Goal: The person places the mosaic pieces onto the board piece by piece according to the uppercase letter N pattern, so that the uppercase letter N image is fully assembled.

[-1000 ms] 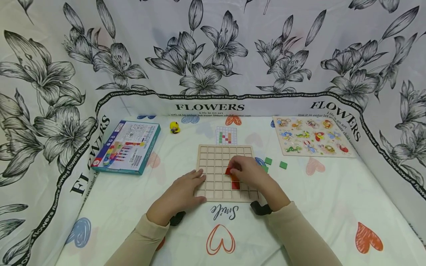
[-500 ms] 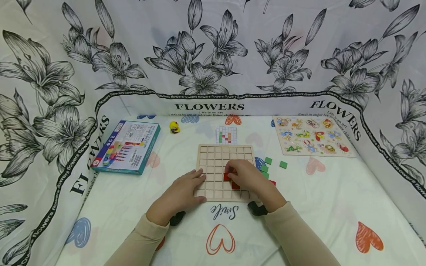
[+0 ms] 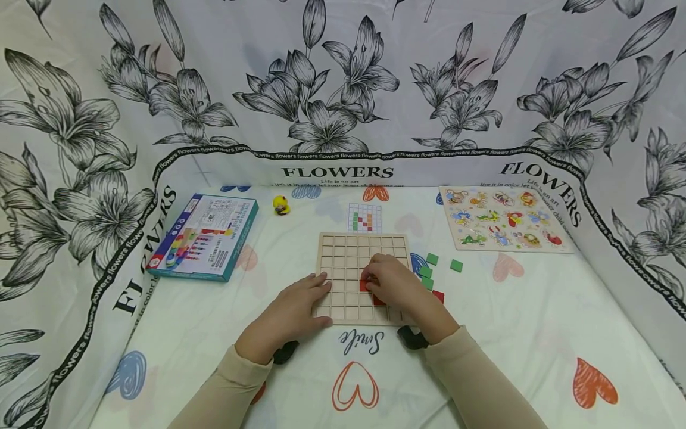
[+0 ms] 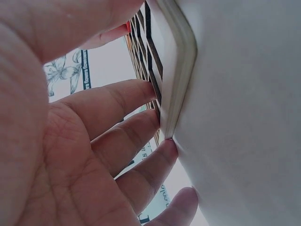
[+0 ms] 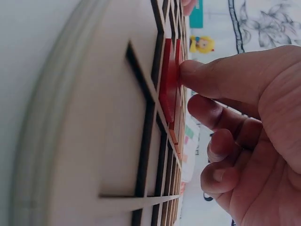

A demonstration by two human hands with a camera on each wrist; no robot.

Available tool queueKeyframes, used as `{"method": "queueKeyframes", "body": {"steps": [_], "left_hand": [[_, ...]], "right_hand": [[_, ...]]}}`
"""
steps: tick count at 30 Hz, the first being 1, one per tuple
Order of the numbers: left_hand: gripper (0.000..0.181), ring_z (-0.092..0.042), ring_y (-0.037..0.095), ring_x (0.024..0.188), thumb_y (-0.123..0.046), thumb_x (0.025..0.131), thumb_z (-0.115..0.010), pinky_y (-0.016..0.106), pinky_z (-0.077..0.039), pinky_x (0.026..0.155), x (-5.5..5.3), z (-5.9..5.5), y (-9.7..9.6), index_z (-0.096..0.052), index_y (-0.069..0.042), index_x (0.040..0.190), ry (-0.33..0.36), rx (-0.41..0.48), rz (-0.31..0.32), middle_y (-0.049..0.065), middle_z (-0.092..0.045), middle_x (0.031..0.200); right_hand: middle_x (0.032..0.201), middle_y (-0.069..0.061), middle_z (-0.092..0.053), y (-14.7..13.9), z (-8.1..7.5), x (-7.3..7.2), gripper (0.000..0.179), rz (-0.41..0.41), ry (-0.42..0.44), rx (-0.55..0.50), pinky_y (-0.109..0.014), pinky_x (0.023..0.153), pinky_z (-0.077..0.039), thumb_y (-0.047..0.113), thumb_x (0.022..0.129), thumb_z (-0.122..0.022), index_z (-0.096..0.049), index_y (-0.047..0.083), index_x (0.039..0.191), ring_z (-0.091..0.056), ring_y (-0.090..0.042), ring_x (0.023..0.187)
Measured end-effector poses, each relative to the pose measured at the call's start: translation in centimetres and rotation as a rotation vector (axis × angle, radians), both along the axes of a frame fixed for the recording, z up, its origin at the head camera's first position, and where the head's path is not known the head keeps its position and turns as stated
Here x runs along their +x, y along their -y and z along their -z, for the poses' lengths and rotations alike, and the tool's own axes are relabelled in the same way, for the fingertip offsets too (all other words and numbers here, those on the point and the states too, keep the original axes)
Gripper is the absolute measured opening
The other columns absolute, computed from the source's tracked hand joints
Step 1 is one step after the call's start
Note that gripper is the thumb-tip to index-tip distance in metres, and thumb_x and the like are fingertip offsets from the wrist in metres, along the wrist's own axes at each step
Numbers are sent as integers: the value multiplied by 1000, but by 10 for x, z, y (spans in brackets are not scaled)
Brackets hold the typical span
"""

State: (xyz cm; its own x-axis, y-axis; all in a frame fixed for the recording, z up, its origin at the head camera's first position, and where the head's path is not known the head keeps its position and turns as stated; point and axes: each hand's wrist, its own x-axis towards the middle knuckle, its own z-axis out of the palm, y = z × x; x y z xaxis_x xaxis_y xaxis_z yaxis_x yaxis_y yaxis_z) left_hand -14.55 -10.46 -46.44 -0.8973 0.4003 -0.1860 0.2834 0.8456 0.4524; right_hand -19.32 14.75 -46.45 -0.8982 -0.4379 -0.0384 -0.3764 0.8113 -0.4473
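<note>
My left hand rests at the left edge of a wooden grid board. In the left wrist view its fingers touch the board's side and rim. Over the right half of the board is my right hand. In the right wrist view its thumb presses on a red square tile, and the other fingers are bent, apart from the tile. That red tile lies in a cell. Another red tile sits one cell lower and to the right. Orange tiles show beyond in the right wrist view, mostly hidden from above.
Several green tiles and a red tile lie right of the board. A pattern card lies behind it. A boxed toy and a yellow duck are at left, an insect puzzle board at back right.
The red tile in my right fingers has come down from a tilted position into a cell. My index finger has lifted off it. My left hand has stayed in place.
</note>
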Motion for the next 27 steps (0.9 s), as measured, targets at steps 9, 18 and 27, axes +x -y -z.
{"method": "queueKeyframes", "body": {"steps": [9,18,27], "left_hand": [[79,-33,31,166,-36,93,-88,57,-32,133,0,0,-1,-55,-12,161,16,-7,-1,3,-40,176],[78,-33,31,166,-36,94,-87,57,-32,132,0,2,0,-55,-12,161,14,-10,7,2,-39,177],[79,-33,31,166,-37,94,-87,57,-32,132,-1,4,0,-54,-12,162,13,-18,9,2,-39,177]], "right_hand": [[111,-4,-69,-36,-23,0,11,89,72,-105,-43,93,-57,14,104,-74,-79,9,113,-60,-23,102],[100,-7,-67,-106,-24,19,20,253,275,-60,-34,68,-52,16,100,-78,-75,5,117,-60,-20,75],[102,-7,-65,-134,-3,37,19,326,282,-22,-39,83,-53,16,95,-82,-74,8,110,-57,-25,95]]}}
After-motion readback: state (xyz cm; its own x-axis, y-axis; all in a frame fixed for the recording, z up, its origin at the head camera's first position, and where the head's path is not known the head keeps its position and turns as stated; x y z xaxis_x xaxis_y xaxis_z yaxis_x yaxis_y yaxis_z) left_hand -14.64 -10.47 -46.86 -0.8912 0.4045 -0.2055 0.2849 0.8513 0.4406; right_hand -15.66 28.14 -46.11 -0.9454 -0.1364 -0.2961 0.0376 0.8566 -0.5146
